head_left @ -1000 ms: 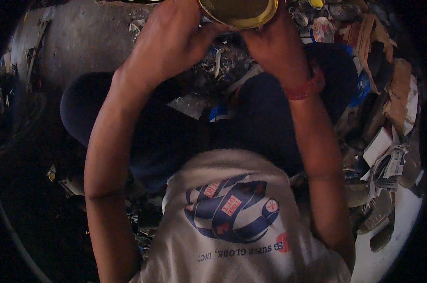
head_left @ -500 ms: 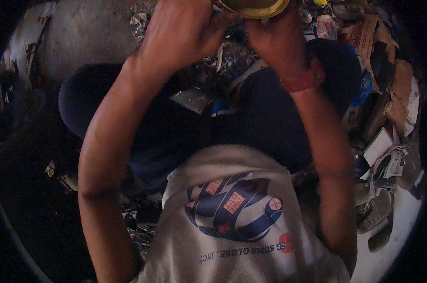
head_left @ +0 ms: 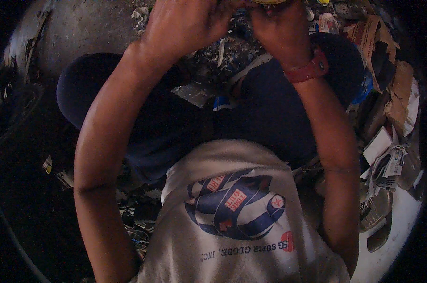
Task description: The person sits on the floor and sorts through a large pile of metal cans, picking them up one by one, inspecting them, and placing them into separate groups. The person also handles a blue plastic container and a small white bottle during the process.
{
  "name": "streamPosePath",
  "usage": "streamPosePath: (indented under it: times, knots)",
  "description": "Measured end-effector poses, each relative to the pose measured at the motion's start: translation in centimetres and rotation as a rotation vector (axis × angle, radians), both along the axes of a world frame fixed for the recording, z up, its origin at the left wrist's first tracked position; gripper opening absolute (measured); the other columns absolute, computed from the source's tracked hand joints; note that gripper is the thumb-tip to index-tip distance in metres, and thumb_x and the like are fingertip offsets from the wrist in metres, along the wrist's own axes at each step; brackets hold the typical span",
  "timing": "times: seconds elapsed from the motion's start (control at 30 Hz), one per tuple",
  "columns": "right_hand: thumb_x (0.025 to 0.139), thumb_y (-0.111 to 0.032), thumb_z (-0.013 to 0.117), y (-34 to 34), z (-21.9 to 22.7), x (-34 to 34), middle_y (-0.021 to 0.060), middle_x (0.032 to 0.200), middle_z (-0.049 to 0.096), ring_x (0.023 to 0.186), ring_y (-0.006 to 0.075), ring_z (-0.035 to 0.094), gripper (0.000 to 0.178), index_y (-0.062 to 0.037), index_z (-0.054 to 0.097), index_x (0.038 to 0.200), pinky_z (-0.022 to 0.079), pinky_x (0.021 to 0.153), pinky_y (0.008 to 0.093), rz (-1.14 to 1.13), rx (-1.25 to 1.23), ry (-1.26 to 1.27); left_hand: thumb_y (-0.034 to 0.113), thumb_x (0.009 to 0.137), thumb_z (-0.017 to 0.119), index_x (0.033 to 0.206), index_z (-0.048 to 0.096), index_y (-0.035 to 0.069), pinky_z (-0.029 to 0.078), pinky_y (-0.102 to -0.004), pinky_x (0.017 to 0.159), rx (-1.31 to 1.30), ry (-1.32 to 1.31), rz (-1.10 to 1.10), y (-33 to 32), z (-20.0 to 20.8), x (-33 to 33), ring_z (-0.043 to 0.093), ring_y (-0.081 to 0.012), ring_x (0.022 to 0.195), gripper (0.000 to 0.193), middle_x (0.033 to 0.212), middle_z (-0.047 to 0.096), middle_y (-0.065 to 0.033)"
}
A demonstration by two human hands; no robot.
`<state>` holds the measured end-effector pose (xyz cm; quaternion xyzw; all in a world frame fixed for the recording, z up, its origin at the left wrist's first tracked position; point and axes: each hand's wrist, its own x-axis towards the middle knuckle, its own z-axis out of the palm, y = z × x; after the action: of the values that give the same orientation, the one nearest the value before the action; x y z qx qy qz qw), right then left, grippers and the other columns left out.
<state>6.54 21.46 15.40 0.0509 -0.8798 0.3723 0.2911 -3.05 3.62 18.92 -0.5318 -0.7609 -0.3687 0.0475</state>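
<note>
At the top edge of the head view, my left hand (head_left: 187,23) and my right hand (head_left: 284,35) are raised close together. Between them is a round, gold-coloured tin can (head_left: 270,2), mostly cut off by the edge, so only a sliver of its curved rim shows. The fingers of my right hand curl under it. My left hand, closed too, is at its left side; its fingertips are partly hidden. A red wristband circles my right wrist.
My bent legs in dark trousers lie below my arms. Small scraps litter the ground (head_left: 223,52) between them. Torn cardboard (head_left: 402,96), crumpled paper (head_left: 390,158) and a white plastic piece (head_left: 402,221) are piled along the right. A grey surface (head_left: 95,28) is at upper left.
The can has moved up, farther out of view, so less of its round rim shows. Both hands have shifted slightly, still close together around it.
</note>
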Motion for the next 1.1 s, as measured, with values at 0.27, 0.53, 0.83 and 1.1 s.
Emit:
streamPosePath:
  times: [0.27, 0.53, 0.83, 1.1]
  knots:
    - [0.098, -0.008, 0.064, -0.1, 1.1, 0.1, 0.0210, 0.123, 0.068, 0.114, 0.0417, 0.065, 0.029, -0.0007, 0.063, 0.126, 0.054, 0.096, 0.0496, 0.004, 0.016, -0.096, 0.002, 0.084, 0.073, 0.152, 0.036, -0.002, 0.049, -0.0537, 0.107, -0.050, 0.022, 0.030, -0.1, 0.5, 0.0, 0.054, -0.0494, 0.132, 0.078, 0.144, 0.052, -0.0282]
    - [0.097, -0.009, 0.064, 0.2, 0.0, -0.1, 0.0212, 0.122, 0.067, 0.114, 0.0420, 0.065, 0.031, -0.0005, 0.062, 0.128, 0.053, 0.097, 0.0502, 0.010, -0.033, -0.076, 0.002, 0.086, 0.072, 0.150, 0.039, -0.002, 0.049, -0.0534, 0.106, 0.067, 0.073, -0.037, 0.3, 0.0, -0.5, 0.055, -0.0492, 0.131, 0.072, 0.144, 0.052, -0.0286]
    - [0.097, -0.010, 0.065, 0.5, -0.4, -0.1, 0.0217, 0.126, 0.065, 0.118, 0.0408, 0.064, 0.037, -0.0009, 0.059, 0.133, 0.051, 0.100, 0.0498, 0.047, -0.079, -0.088, 0.003, 0.086, 0.072, 0.153, 0.037, -0.001, 0.045, -0.0535, 0.112, -0.020, 0.120, -0.006, -0.2, -0.4, -0.4, 0.048, -0.0495, 0.139, 0.076, 0.151, 0.044, -0.0289]
    - [0.097, -0.006, 0.067, 0.3, -0.4, -0.2, 0.0204, 0.133, 0.063, 0.125, 0.0389, 0.062, 0.046, -0.0024, 0.053, 0.140, 0.050, 0.104, 0.0484, 0.088, -0.112, -0.007, 0.002, 0.085, 0.074, 0.154, 0.036, 0.001, 0.045, -0.0522, 0.113, -0.063, 0.075, 0.018, -0.3, -0.1, -0.2, 0.048, -0.0478, 0.140, 0.079, 0.152, 0.044, -0.0273]
